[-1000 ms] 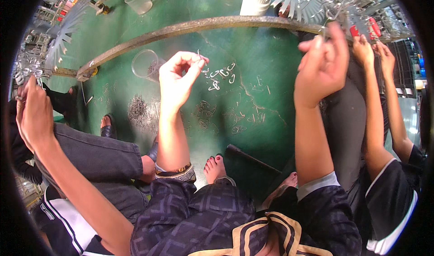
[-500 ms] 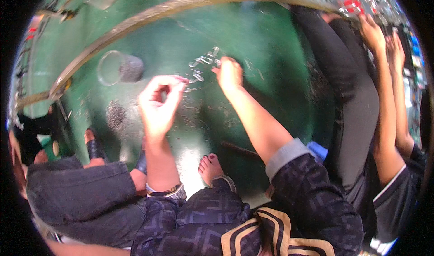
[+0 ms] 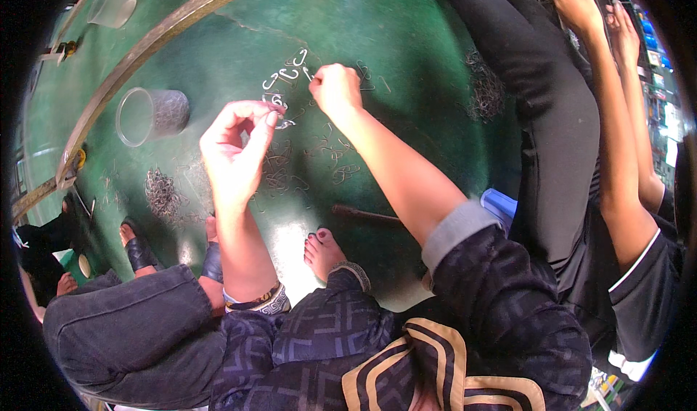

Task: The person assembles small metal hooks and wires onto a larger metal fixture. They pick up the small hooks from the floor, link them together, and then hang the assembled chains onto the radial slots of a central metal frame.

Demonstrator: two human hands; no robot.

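Observation:
Several bright C-shaped wire hooks [image 3: 288, 74] form a loose cluster in front of me, between and beyond my two hands. My left hand [image 3: 234, 146] is closed in a thumb-and-finger pinch at the near end of the cluster, on a small wire hook [image 3: 282, 123]. At the cluster's right side, my right hand [image 3: 338, 91] has its fingers pressed together, with the end of another wire hook [image 3: 308, 74] showing at the fingertips. How firmly each piece is gripped is partly hidden by the fingers.
On the green floor [image 3: 406, 142] lie loose wire pieces [image 3: 276, 165], a wire pile [image 3: 163, 193] and another [image 3: 485, 88]. A clear tub [image 3: 152, 117] holds wire pieces. A metal bar [image 3: 149, 59] crosses the upper left. A co-worker's legs [image 3: 559, 149] are close on my right.
The view has shifted, so the floor, tub and bar sit differently in it. My hands remain at the hooks, the right one still just beyond the left, with its fingertips against a hook.

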